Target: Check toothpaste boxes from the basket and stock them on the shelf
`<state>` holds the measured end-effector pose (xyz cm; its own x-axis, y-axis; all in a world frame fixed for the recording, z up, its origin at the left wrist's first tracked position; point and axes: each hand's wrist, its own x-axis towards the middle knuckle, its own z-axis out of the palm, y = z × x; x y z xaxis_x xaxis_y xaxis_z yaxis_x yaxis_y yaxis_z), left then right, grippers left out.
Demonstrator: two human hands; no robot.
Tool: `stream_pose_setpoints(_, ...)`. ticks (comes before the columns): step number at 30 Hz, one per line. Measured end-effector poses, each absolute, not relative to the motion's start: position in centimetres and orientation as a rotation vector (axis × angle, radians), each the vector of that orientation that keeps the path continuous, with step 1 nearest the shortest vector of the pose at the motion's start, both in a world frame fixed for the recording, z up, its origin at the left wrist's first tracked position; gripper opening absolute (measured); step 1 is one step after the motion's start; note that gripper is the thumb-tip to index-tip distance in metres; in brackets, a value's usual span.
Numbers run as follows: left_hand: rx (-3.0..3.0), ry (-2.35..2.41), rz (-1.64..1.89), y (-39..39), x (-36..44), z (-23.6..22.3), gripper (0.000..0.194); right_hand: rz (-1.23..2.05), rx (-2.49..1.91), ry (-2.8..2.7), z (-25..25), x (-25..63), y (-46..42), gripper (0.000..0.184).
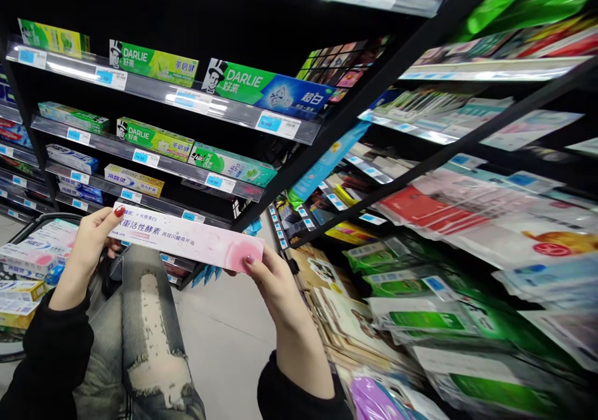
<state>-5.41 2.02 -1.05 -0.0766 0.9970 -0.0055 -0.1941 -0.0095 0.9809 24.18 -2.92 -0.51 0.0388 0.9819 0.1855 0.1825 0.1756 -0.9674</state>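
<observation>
A long white and pink toothpaste box is held level above my knees, its printed side facing up toward me. My left hand grips its left end, the thumb on the front and some fingers curled behind. At the pink right end, my right hand pinches it with the thumb in front; the other fingers are mostly hidden behind the box. Just beyond the box stand lower shelves with more toothpaste boxes, among them a white and yellow box.
Green toothpaste boxes line the shelves ahead, with price tags on the shelf edges. At the left, a basket holds several toothpaste boxes. Racks of green packaged goods crowd the right side. Grey floor shows between.
</observation>
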Motion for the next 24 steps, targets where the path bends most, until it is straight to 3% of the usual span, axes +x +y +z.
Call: stream_pose_setpoints(24, 1.024, 1.111, 1.282, 1.83, -5.36, -0.81, 0.057, 0.986, -1.202, -1.313, 0.29, 24.09, -2.78, 0.044)
